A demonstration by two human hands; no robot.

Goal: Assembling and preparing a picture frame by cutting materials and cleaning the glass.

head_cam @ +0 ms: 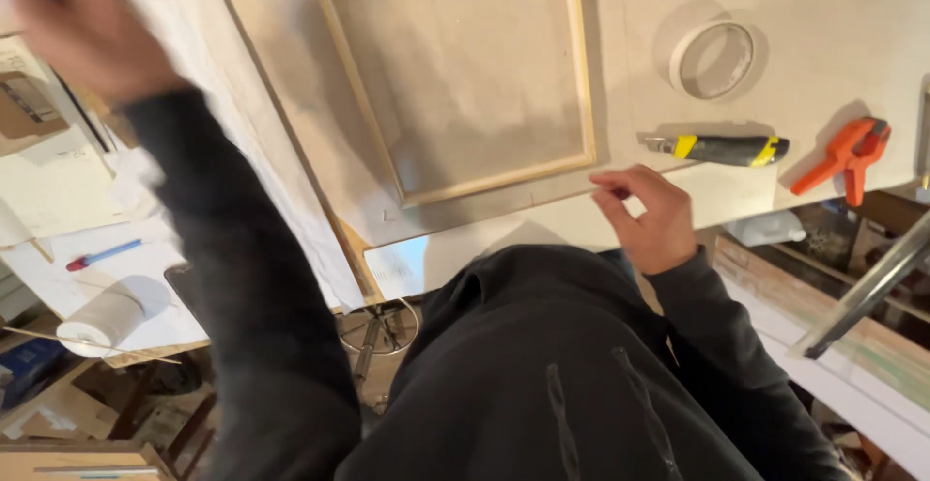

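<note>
A person in a black hoodie looks down over a pale worktable; the picture appears turned, with the body at the bottom.

Nearest, the right hand [647,217] hovers at the table's near edge, fingers curled with thumb and forefinger pinched close; whether anything small sits between them cannot be told.

Just beyond that hand lies a utility knife [722,149], black with yellow bands, flat on the table [833,64] and untouched; it looks light and rigid, likely best taken around the banded handle, away from the metal blade end, which points toward the frame.

Beside the knife, away from the frame, rests an orange spring clamp [845,156]; past the knife sits a roll of pale tape [714,59].

To the hand's other side, and farther off, a canvas on a wooden stretcher frame [465,74] lies face down; it seems light, stiff at the bars, soft in the cloth, so the bars are the safer grip.

The left hand [73,16] is raised and blurred, well apart from everything; its grip cannot be told; beneath its arm lie a white roll [97,319] and a blue pen [105,253].
</note>
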